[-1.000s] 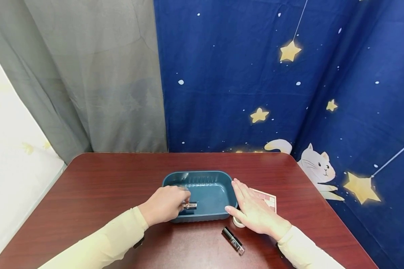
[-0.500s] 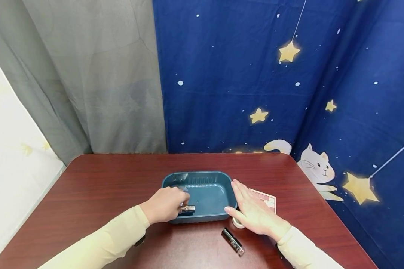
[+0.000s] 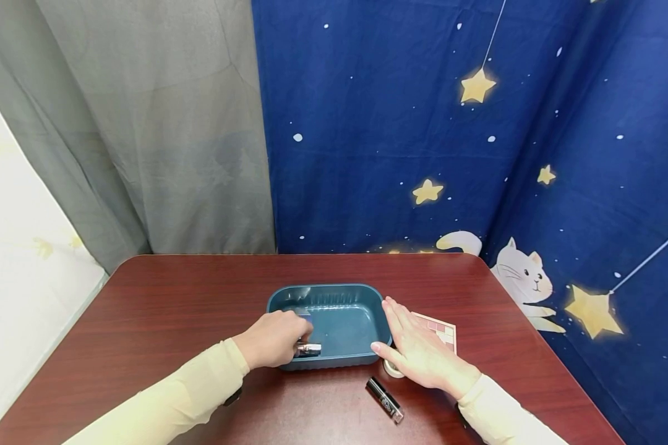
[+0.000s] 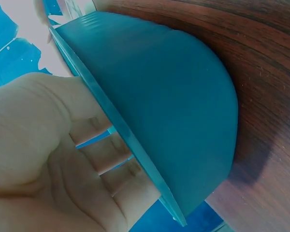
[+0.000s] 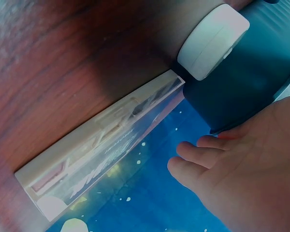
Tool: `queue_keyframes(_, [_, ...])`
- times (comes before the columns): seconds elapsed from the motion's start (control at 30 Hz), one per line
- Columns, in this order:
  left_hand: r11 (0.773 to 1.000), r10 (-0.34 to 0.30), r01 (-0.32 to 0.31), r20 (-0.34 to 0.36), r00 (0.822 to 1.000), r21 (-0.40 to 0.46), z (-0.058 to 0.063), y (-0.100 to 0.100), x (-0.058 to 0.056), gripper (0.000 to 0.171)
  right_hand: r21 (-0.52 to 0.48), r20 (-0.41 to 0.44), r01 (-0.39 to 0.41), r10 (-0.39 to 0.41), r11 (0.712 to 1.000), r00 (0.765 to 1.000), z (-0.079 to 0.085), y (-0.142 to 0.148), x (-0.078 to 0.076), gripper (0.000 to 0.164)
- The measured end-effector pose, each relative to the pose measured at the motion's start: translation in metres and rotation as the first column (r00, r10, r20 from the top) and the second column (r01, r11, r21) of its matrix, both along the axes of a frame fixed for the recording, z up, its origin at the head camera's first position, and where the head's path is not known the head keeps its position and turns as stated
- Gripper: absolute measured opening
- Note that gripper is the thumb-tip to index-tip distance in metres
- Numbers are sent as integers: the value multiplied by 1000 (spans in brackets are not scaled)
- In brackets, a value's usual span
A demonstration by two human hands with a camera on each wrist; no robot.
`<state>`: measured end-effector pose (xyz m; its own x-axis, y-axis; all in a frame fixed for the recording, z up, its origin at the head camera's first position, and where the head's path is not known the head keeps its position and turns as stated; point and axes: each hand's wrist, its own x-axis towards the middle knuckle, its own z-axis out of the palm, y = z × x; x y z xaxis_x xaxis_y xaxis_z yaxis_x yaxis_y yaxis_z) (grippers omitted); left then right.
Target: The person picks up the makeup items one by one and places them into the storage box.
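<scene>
A blue-green rectangular plastic basin [image 3: 362,355] stands mid-table. My left hand [image 3: 273,339] reaches over its left rim and holds a small shiny lipstick tube [image 3: 309,350] low inside, near the front wall. In the left wrist view the basin's outer wall [image 4: 159,96] hides the left fingertips and the tube. My right hand [image 3: 423,352] lies against the basin's right rim, fingers straight, thumb near the front corner. Beneath and beside it are an eyeshadow palette [image 3: 449,334] and a round white case [image 3: 393,369], both partly covered by the hand in the head view.
A black lipstick tube [image 3: 385,400] with a clear end lies in front of the basin. The dark red wooden table [image 3: 200,290] has rounded back corners. Grey and blue star-print curtains [image 3: 367,154] hang behind it.
The lipstick tube in my left hand has shifted slightly toward the front wall and lower in the basin. My right hand has stayed at the basin's right side.
</scene>
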<state>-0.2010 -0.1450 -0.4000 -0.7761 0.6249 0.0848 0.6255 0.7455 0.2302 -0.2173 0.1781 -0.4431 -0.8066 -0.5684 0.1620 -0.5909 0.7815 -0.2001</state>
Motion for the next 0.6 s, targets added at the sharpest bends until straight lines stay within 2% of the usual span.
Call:
queue_keyframes(0.13, [1000,-2,2,11,1000,-5,0,1,-1,20,-1,12,-2,2,1000,1000,2,0,2,92])
queue_keyframes(0.37, [999,26,-24,71,997,-31,0,1,-3,20,-2,23,0,0,1000,1000,1,0,2,91])
queue_keyframes(0.6, [999,14,-11,98,995,-31,2,0,-4,22,1,25,3,-3,1000,1000,2,0,2,91])
